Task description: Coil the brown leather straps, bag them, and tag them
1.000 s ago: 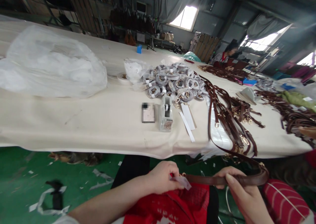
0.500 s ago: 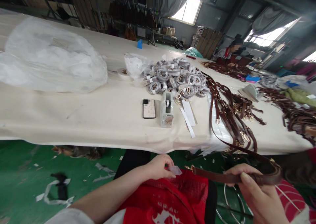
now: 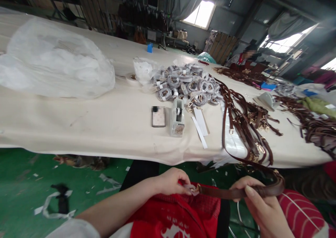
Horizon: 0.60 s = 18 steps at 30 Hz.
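Observation:
My left hand (image 3: pixel 175 182) pinches a small translucent plastic piece (image 3: pixel 189 187) over my red apron (image 3: pixel 168 210). The gold metal clasp (image 3: pixel 196 188) of a brown leather strap (image 3: pixel 223 193) meets that plastic piece. My right hand (image 3: pixel 258 203) is closed round the strap, thumb on top, a little way back from the clasp. Beyond that hand the strap bends back and runs up onto the table. There it leads into a heap of brown straps (image 3: pixel 243 126) with gold fittings.
On the cream table (image 3: pixel 118 126) stand a tape dispenser (image 3: pixel 177 117) and a flat phone-like item (image 3: pixel 158 116), with white paper strips (image 3: pixel 201 126) beside them. Behind lie a pile of wrapped coiled straps (image 3: pixel 189 82) and a large clear plastic bag (image 3: pixel 57 59). A person (image 3: pixel 244 58) sits at the far right.
My right hand has moved left with the strap, bringing its clasp to the plastic piece in my left hand. The left hand has shifted slightly right and down.

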Motion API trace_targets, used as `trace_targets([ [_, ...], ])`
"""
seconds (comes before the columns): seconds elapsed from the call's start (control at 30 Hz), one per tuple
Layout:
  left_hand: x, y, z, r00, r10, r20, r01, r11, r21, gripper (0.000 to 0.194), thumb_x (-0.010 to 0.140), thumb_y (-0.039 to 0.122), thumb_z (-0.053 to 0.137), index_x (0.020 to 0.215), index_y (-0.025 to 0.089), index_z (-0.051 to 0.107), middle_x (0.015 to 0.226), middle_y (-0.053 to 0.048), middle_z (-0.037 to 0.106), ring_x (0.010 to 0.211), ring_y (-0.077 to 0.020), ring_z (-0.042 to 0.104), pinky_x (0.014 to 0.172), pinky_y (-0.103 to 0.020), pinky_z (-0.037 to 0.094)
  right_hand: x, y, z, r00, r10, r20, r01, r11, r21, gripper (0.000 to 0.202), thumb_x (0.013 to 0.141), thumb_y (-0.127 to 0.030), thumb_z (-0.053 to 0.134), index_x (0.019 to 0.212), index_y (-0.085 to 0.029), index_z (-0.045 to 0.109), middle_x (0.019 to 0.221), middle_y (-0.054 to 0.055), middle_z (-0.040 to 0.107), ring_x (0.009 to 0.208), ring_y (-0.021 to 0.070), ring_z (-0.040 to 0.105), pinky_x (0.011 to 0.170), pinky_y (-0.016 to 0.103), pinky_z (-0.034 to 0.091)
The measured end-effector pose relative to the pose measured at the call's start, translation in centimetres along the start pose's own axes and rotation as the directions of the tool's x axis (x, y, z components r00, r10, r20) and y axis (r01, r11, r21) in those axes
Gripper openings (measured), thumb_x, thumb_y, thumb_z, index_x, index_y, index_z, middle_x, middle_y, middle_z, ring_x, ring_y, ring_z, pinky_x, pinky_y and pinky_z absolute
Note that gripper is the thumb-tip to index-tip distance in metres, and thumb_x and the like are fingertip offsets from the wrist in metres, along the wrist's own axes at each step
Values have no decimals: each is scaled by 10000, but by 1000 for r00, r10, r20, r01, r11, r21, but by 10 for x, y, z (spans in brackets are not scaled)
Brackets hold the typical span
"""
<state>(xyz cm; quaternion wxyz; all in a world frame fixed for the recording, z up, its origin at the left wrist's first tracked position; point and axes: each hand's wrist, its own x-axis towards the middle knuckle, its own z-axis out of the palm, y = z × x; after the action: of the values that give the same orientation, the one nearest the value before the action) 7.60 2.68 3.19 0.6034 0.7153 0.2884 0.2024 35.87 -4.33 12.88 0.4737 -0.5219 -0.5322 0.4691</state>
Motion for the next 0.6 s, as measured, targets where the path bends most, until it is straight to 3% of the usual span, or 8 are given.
trace_targets([
  [0.2,-4,-3,-4,985,-52,163,59,998,-38,354,840,517,693,1015,227,793,974,-27,785,850,-193,694,731,-221,473,3,-9,-6,996,80,29,-76,991,-109,285,881,-453,674,777,-196,740,652,58,666,612,208,604,573,292,494],
  [0.33,-7,4,-7,980,-43,194,58,995,-76,533,920,649,497,999,206,782,915,-27,769,810,-182,668,707,-224,462,9,-7,-7,992,59,108,-28,963,-268,271,902,-435,644,801,-207,750,720,65,691,674,227,624,620,306,510],
  [0.47,-5,14,-1,995,-31,98,36,998,-46,650,919,720,398,814,170,727,668,17,625,648,-134,539,603,-210,390,17,0,28,964,73,256,29,927,-373,192,911,-378,642,857,-231,754,798,59,714,760,243,648,700,328,533],
  [0.6,-4,20,7,999,31,-23,-29,998,64,627,971,653,322,658,164,561,591,37,450,584,-108,411,536,-214,304,20,17,63,941,103,321,3,949,-314,142,866,-358,708,954,-252,745,913,68,738,877,269,678,818,382,544],
])
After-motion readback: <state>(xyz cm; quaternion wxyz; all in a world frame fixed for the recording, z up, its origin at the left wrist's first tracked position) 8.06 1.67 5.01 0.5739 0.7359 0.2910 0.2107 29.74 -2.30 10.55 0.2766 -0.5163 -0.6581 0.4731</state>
